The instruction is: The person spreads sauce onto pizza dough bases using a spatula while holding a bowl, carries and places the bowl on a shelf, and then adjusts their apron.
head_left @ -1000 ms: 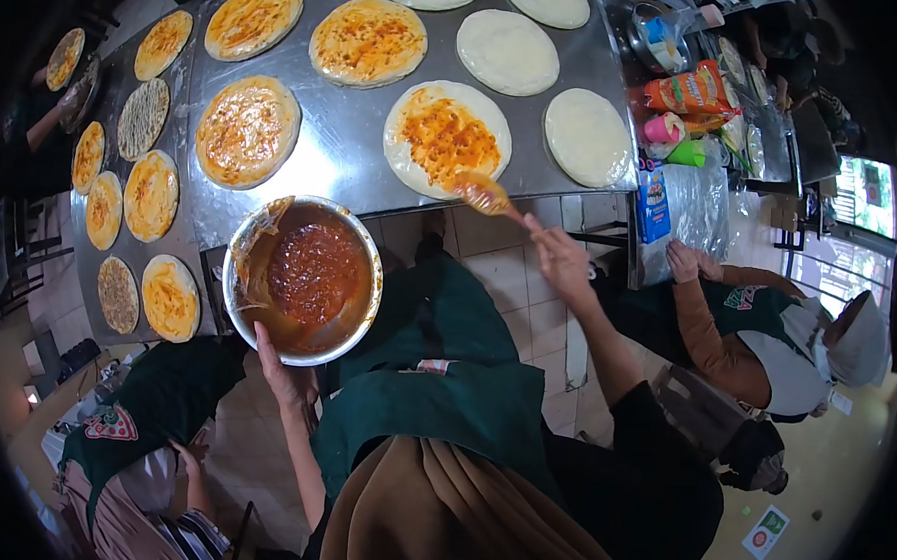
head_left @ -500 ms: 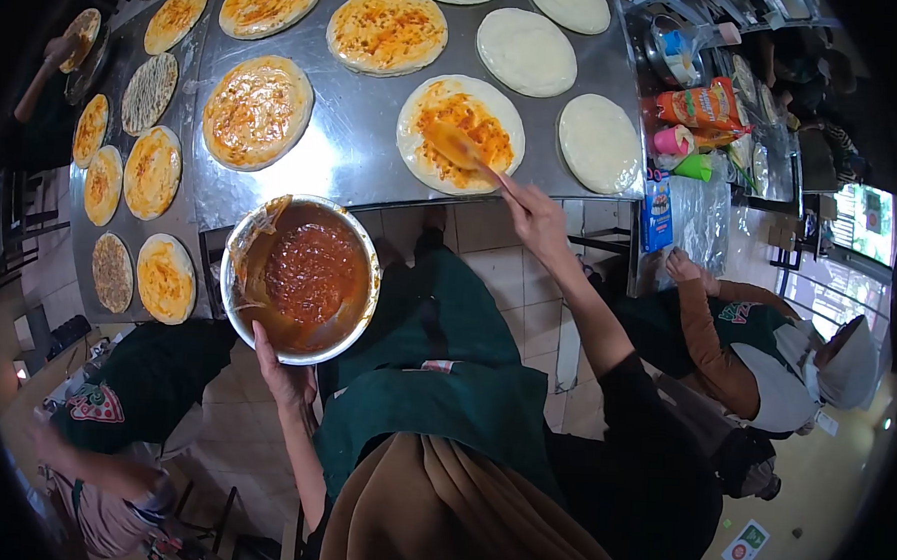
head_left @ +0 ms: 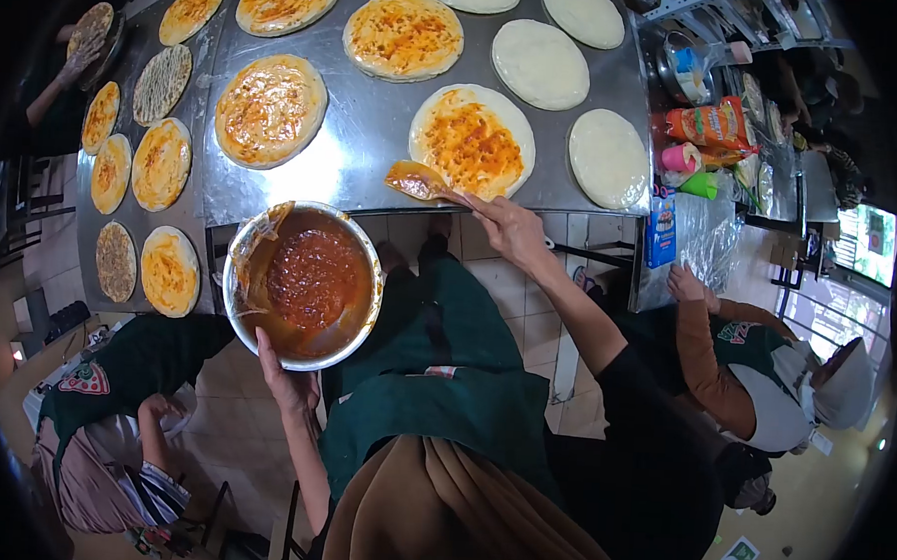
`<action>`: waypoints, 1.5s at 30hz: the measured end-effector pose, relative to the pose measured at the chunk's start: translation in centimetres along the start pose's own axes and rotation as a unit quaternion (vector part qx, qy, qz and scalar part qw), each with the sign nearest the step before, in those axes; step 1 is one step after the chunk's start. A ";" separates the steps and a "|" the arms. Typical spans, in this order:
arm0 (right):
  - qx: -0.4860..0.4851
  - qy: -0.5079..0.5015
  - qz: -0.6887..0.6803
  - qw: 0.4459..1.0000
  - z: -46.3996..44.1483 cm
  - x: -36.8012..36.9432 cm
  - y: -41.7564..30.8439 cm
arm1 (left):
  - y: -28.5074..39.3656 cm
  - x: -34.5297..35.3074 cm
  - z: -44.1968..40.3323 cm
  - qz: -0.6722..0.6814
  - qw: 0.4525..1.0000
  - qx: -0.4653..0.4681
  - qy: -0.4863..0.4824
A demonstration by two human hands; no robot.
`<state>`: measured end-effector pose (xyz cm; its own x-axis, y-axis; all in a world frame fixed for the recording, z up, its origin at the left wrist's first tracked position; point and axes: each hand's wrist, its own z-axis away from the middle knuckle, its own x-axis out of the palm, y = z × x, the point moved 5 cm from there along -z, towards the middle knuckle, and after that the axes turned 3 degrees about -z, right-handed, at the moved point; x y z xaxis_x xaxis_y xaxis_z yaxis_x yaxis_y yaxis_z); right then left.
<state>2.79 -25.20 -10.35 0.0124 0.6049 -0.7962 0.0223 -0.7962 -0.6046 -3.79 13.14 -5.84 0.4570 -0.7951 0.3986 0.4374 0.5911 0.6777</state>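
Note:
My left hand [head_left: 289, 378] is closed on the lower rim of a metal bowl [head_left: 367, 321] that holds chunky red-orange sauce [head_left: 314, 274]. In my right hand [head_left: 511, 233] is the handle of a wooden spoon [head_left: 418, 180], its sauce-coated head over the table's front edge, left of a dough round [head_left: 472, 141]. Orange sauce covers the middle of that round, with a pale rim around it. A plain pale round [head_left: 608, 159] lies to its right, and another plain round [head_left: 540, 65] behind it. Further left sits a sauce-covered round [head_left: 270, 111].
More topped rounds lie on the left part of the metal table [head_left: 376, 117]. At the right are an orange packet [head_left: 710, 126], pink and green cups and a blue box [head_left: 662, 229]. People in green aprons stand at both sides; another person's hand shows at the upper left.
My right hand and the spoon have moved off the near dough round, toward the left and the table edge. Sauce now spreads wider on that round. My left hand still holds the bowl.

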 end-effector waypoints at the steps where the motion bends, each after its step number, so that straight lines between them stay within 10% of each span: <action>1: -0.005 -0.006 -0.012 1.000 0.2 -0.2 -0.4 | -0.1 -0.3 0.1 0.007 1.000 0.001 0.004; 45: 0.072 0.100 0.131 0.984 -2.3 -3.0 4.6 | -0.7 0.4 1.0 0.015 1.000 -0.005 0.012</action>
<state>5.20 -30.64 -10.64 0.1957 0.3570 -0.9134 -0.1495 -0.9097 -0.3875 -4.68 12.26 -5.46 0.4889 -0.7738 0.4028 0.4307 0.6157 0.6598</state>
